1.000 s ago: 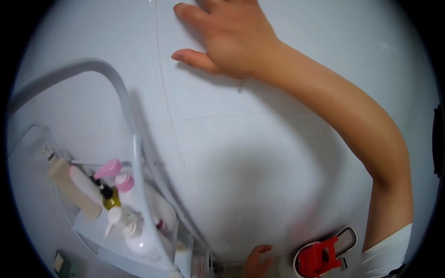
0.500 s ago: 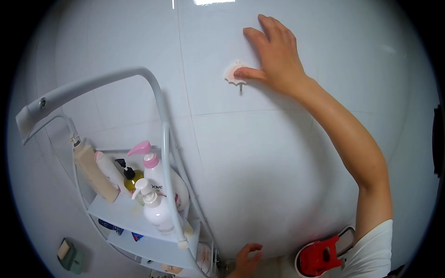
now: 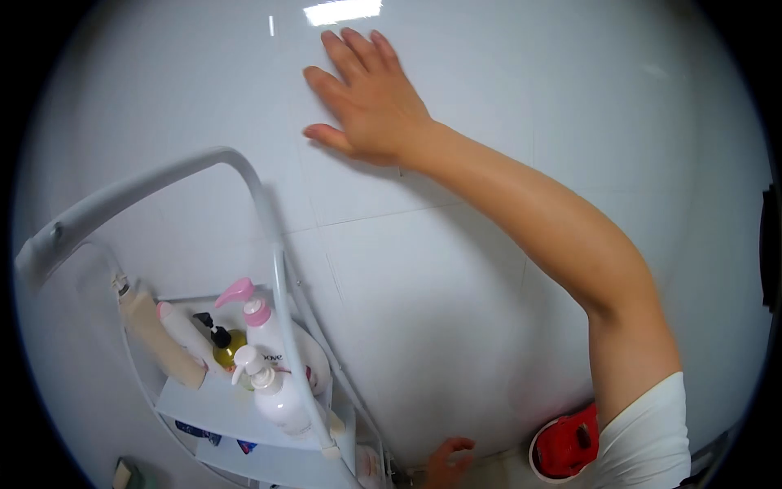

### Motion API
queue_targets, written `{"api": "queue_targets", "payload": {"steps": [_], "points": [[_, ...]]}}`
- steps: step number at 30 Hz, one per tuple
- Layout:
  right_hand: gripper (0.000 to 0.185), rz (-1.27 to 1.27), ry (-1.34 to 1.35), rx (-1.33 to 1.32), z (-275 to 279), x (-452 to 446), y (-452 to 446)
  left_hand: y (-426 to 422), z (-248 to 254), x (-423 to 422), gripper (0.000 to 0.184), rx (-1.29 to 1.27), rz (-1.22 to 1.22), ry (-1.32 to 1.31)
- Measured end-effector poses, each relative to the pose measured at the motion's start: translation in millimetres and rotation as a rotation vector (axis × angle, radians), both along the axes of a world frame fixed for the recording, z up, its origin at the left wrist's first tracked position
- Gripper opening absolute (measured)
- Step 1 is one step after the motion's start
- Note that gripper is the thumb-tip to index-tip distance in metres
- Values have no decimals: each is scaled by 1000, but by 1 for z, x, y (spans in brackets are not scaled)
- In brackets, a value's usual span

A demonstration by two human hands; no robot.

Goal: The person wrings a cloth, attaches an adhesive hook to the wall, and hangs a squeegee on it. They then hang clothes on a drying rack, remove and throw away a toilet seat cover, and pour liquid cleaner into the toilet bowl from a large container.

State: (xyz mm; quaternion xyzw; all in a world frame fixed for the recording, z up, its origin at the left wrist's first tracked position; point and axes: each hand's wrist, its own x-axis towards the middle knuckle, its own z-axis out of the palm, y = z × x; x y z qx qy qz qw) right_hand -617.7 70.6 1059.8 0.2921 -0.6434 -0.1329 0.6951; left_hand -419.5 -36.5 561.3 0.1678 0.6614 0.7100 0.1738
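Observation:
My right hand [image 3: 371,106] lies on the white tiled wall [image 3: 456,269] with its fingers spread. Just under the heel of this hand pokes out the small metal tip of a wall hook [image 3: 401,172]; the rest of the hook is hidden beneath the palm. Low in the view, near the foot of the wall, my left hand [image 3: 448,463] shows only in part, its fingers loosely bent and apart, with nothing seen in them.
At the left stands a light shelf rack [image 3: 281,285] with a curved tube handle, carrying several bottles, among them a pink-topped pump bottle [image 3: 269,330]. A red and white object [image 3: 564,444] is at the lower right. A soap holder [image 3: 130,474] sits at the lower left.
Half a second ago my right hand was lifted to the right, its thumb on the pale umbrella-shaped hook. Now the palm covers the hook again, as one second ago. The view has shifted.

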Motion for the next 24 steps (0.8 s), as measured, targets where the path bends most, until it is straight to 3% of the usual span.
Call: {"api": "queue_targets", "payload": {"steps": [2, 4, 11, 14, 17, 18, 20, 21, 22, 24], "points": [[69, -31, 4, 36, -4, -6, 0, 4, -36, -11, 25, 1, -40, 81], [66, -95, 41, 89, -8, -5, 5, 8, -49, -18, 27, 89, -40, 3], [60, 66, 201, 96, -6, -18, 7, 17, -81, -44, 28, 23, 33, 25], [53, 108, 210, 35, -3, -8, 7, 12, -41, -44, 35, -146, -90, 204], [65, -83, -27, -55, -3, 3, 11, 27, -40, -12, 28, 211, -37, -80], [67, -59, -12, -87, -8, -1, 19, 21, -35, 3, 27, 206, -54, -109], [61, 97, -120, -349, -49, 64, 23, 10, -33, 40, 25, 179, -104, -230], [54, 115, -141, -440, -68, 112, 28, 0, -38, 53, 23, 146, -153, -117], [42, 284, 50, -545, -97, 130, 25, -7, -45, 55, 20, 135, -200, 1], [32, 462, 81, -554, -198, 208, 39, -11, -54, 63, 14, 20, -229, 48]]}}
